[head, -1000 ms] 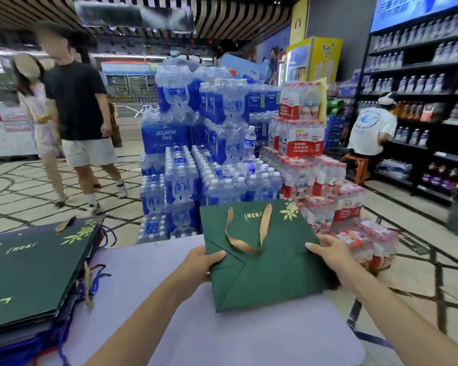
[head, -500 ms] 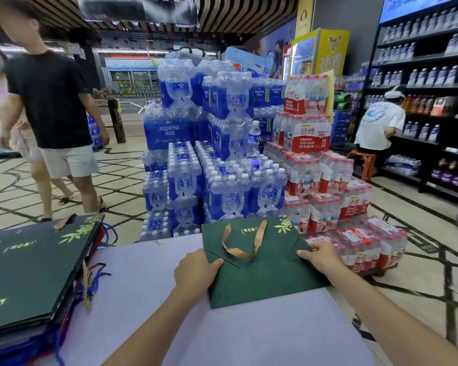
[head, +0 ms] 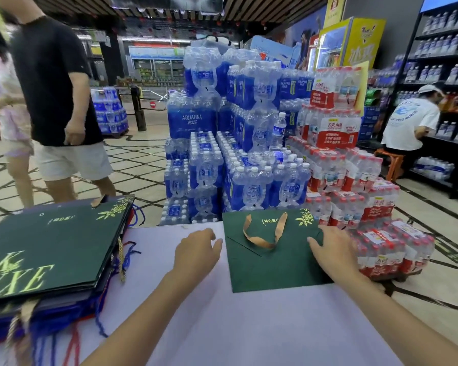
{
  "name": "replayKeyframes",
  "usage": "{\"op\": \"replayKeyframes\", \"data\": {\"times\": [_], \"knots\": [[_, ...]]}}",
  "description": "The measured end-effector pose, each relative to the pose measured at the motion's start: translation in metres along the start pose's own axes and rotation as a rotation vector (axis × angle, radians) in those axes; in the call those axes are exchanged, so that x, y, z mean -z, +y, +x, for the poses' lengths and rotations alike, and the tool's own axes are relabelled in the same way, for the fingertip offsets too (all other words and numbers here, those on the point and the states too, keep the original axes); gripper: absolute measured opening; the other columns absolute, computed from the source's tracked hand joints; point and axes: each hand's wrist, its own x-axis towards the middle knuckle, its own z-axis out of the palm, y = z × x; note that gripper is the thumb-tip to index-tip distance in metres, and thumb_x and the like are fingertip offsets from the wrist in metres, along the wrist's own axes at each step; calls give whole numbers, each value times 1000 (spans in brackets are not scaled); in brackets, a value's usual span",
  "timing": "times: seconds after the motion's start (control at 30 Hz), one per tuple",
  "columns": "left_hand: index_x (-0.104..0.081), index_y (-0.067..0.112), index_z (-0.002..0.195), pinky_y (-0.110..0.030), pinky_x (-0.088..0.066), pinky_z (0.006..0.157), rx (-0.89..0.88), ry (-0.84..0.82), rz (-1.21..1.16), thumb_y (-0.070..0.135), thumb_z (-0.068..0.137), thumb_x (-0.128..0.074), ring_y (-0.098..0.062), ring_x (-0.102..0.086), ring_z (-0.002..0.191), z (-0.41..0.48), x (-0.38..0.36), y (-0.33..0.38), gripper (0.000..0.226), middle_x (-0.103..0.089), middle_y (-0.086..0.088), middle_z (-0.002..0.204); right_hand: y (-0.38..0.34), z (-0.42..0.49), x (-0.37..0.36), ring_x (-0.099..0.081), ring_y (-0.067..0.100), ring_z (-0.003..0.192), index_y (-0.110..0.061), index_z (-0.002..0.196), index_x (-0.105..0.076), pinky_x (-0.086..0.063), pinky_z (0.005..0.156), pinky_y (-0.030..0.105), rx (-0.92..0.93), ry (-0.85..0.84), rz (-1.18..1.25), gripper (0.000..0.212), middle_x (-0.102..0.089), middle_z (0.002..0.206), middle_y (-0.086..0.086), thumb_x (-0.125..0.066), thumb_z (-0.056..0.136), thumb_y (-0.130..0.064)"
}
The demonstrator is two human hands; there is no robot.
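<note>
Right hand (head: 331, 249) covers the right edge of the green bag (head: 273, 265); its fingertips are hidden there. Can't tell if the left hand (head: 196, 247) touches the bag's left edge. Gold print on the bag is too small to read. Stack of bags (head: 50, 244), near left, is cut by the left edge, lettering clipped. Table (head: 249, 326) hides the lowest water packs (head: 204, 165). Passer-by in black shirt (head: 50, 83): head cut off at the top. Far-left person (head: 8, 107) is blurred.
</note>
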Motion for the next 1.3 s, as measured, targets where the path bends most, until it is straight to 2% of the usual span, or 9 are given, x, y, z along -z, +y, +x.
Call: {"op": "replayKeyframes", "data": {"times": [0.2, 0.4, 0.57, 0.67, 0.8, 0.93, 1.1, 1.2, 1.3], "knots": [[-63, 14, 118, -39, -44, 88, -67, 300, 241, 44, 88, -56, -29, -55, 104, -37, 100, -90, 43, -64, -7, 110, -87, -60, -11, -51, 15, 115, -25, 125, -61, -41, 101, 37, 235, -182, 328, 33, -60, 123, -7, -61, 94, -35], [-26, 31, 149, -32, -19, 117, -13, -258, 225, 89, 63, -41, -12, -28, 142, -85, 159, -174, 105, -33, 9, 153, -156, -112, -35, -55, -3, 97, -24, 119, -65, -39, 81, 5, 338, -344, 619, 26, -61, 105, -17, -63, 93, -24], [-44, 40, 139, -14, -23, 108, -89, -205, 50, 91, 62, -29, 7, -27, 137, -96, 165, -215, 93, -32, 27, 146, -209, -137, -41, -58, -7, 85, -29, 104, -69, -42, 71, 6, 325, -461, 794, 14, -68, 92, -14, -62, 93, -23], [-48, 40, 138, -17, -28, 110, -123, -179, 77, 102, 53, -13, 13, -28, 133, -97, 160, -223, 110, -36, 31, 142, -242, -150, -29, -66, 11, 69, -24, 97, -70, -52, 63, 25, 246, -587, 968, 12, -73, 83, -2, -58, 95, -27], [-58, 42, 127, -28, -43, 104, -154, -96, 94, 95, 63, -27, 1, -50, 125, -97, 154, -225, 89, -52, 25, 135, -281, -157, -6, -59, 20, 52, -12, 98, -67, -43, 46, 27, 95, -817, 1056, 31, -72, 74, 10, -52, 99, -40], [-72, 30, 102, -19, -50, 77, -363, 89, 15, 73, 89, -34, 1, -67, 90, -100, 152, -206, 59, -72, 19, 100, -302, -154, 1, -55, 18, 49, -8, 101, -64, -41, 45, 24, 38, -950, 979, 40, -68, 68, 9, -59, 93, -47], [-70, 28, 112, -26, -55, 88, -473, 74, 152, 64, 86, -44, -1, -62, 110, -107, 134, -202, 52, -68, 14, 118, -313, -144, -15, -42, 17, 54, -6, 103, -58, -35, 50, 27, -52, -824, 793, 38, -51, 75, 6, -65, 89, -41], [-76, 19, 102, -25, -56, 86, -639, 218, 201, 47, 100, -37, -8, -67, 103, -111, 121, -200, 48, -72, 6, 109, -313, -137, -22, -35, 14, 52, -7, 105, -60, -31, 46, 23, -169, -913, 968, 34, -44, 77, 4, -67, 89, -37], [-76, 10, 102, -32, -57, 85, -740, 377, 137, 20, 95, -58, -13, -68, 104, -115, 118, -194, 22, -73, 0, 109, -309, -131, -23, -43, 15, 49, -7, 103, -60, -35, 42, 22, -274, -958, 1115, 32, -53, 83, 9, -70, 88, -33]]}}
